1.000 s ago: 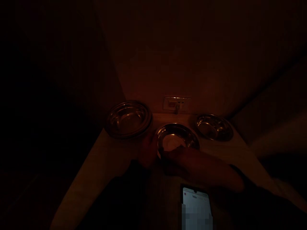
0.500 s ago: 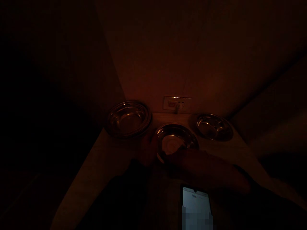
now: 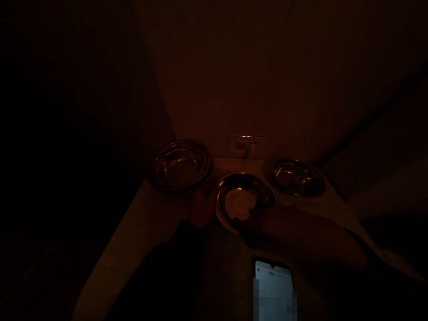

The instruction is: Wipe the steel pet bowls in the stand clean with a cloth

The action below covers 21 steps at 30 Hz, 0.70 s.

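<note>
A shiny round metal dish (image 3: 239,200), with a flat bottom and a raised rim, lies in the middle of a pale tabletop. My left hand (image 3: 203,207) is beside its left rim; darkness hides the fingers and whether they touch it. From the right, my right hand (image 3: 274,223) reaches over the dish's front right part, its fingers bent together over the inside. Whatever those fingers hold, if anything, is too dark to make out. Below the dish lies a lit phone (image 3: 274,285), its lower screen blurred out.
Stacked metal dishes (image 3: 180,167) stand at the back left. Another metal dish (image 3: 297,178) is at the back right, near the table edge. A socket plate (image 3: 236,145) with a plug is on the wall behind. The room is very dark.
My left hand has moved slightly left, off the dish's rim area. My right hand has shifted a little right and down. The picture is darker.
</note>
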Available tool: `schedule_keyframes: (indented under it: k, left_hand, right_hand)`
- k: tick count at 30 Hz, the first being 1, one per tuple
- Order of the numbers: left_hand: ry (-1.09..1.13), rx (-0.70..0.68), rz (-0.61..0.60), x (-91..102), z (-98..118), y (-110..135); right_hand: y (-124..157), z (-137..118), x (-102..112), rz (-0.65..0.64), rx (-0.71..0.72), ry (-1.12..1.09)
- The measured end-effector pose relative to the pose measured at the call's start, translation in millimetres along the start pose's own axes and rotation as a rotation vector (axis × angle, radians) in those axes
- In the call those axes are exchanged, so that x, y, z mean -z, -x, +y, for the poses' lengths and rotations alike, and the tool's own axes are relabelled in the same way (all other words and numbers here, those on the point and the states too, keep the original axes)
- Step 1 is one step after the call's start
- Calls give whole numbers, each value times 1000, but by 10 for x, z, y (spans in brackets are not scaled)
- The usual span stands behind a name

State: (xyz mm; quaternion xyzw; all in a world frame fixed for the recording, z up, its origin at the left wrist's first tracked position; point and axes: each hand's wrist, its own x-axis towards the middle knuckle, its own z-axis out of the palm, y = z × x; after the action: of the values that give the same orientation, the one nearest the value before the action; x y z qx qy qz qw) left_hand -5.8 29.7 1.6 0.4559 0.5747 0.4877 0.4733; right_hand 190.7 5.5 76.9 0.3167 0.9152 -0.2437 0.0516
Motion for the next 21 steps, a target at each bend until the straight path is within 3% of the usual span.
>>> schedule_keyframes:
  k: [5, 10, 14, 18, 21]
  left_hand:
    - [-65, 18, -7, 7, -15, 29]
    - [-88, 64, -57, -87, 16, 141]
    - [-124, 57, -10, -147, 24, 167]
    - [-117, -9, 49, -125, 14, 126]
    - [-86, -23, 57, -83, 8, 87]
  right_hand:
    - [-84, -6, -83, 22, -7, 27]
    - [-240, 41, -162, 143, -71, 53]
    - [-350, 12, -280, 212, -107, 80]
    - [-370, -54, -313, 204, -105, 111]
    - [-275, -67, -210, 131, -81, 86]
